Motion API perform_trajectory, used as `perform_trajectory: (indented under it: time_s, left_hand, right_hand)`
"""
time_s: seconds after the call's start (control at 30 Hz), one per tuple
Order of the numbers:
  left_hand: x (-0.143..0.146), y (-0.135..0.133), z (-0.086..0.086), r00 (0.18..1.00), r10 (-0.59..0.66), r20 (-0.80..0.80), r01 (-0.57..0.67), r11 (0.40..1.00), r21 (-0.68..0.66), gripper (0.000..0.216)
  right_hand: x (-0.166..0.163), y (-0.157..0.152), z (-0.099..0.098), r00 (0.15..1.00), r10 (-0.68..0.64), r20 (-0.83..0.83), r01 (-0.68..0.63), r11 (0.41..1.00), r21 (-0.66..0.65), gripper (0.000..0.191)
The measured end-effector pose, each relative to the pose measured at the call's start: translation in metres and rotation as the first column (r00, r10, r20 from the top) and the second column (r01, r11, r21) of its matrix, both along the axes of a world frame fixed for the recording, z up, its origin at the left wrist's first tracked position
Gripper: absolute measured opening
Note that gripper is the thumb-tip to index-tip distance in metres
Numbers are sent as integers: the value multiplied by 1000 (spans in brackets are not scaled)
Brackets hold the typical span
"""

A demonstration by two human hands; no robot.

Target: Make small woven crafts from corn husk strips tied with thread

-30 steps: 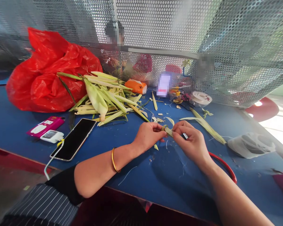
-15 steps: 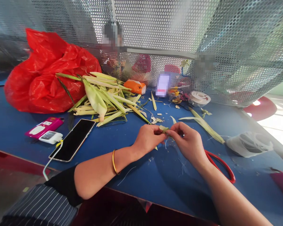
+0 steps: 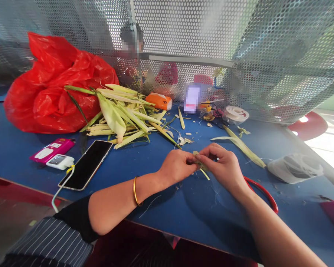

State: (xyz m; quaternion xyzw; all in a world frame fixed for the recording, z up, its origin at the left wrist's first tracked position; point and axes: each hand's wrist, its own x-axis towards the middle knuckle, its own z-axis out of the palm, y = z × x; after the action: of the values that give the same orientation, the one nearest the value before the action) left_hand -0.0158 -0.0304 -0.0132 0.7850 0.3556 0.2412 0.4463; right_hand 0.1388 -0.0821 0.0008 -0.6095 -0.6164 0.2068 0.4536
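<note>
Both hands meet over the blue table. My left hand, with a gold bangle on its wrist, pinches one end of a small pale green leaf strip. My right hand pinches the same strip from the other side, fingers curled round it. A thin end of the strip sticks out below the fingers toward the table. A pile of long green and yellow leaves lies behind my left hand.
A red plastic bag sits at the back left. A black phone on a cable, a pink device and a white charger lie at the left. A red hoop lies under my right forearm. Perforated metal screens stand behind.
Both hands have dropped slightly toward the table and closed tighter round the strip. The strip has turned, and its thin end now points down and right.
</note>
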Motion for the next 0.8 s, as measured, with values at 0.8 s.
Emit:
perform_trajectory:
  time_s: [0.8]
  left_hand:
    - [2,1,8,946,114,303,111,765,-634,26]
  right_hand:
    - [3,7,-1,894,20,-448,21,996,86,27]
